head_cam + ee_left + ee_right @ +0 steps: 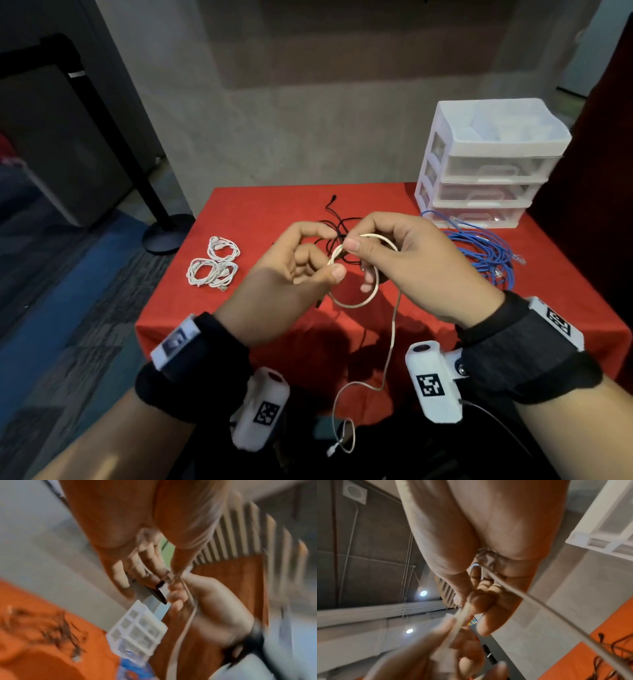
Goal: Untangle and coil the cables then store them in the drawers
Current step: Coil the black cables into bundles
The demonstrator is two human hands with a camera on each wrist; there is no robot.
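Observation:
Both hands hold a cream cable (371, 291) above the red table (239, 212). My left hand (301, 263) pinches the loop between thumb and fingers on its left side. My right hand (387, 246) pinches the top of the loop, and the loose tail (390, 356) hangs down to a white plug near my lap. In the right wrist view the cream cable (530, 599) runs out between my curled fingers. The left wrist view is blurred and shows the cream cable (188, 615) against my right hand. A tangled black cable (337, 222) lies behind the hands.
Two coiled white cables (214, 267) lie at the table's left. A loose blue cable (486, 250) is heaped at the right, in front of a white drawer unit (486, 161) with three shut drawers. A black stand (164, 229) is on the floor left of the table.

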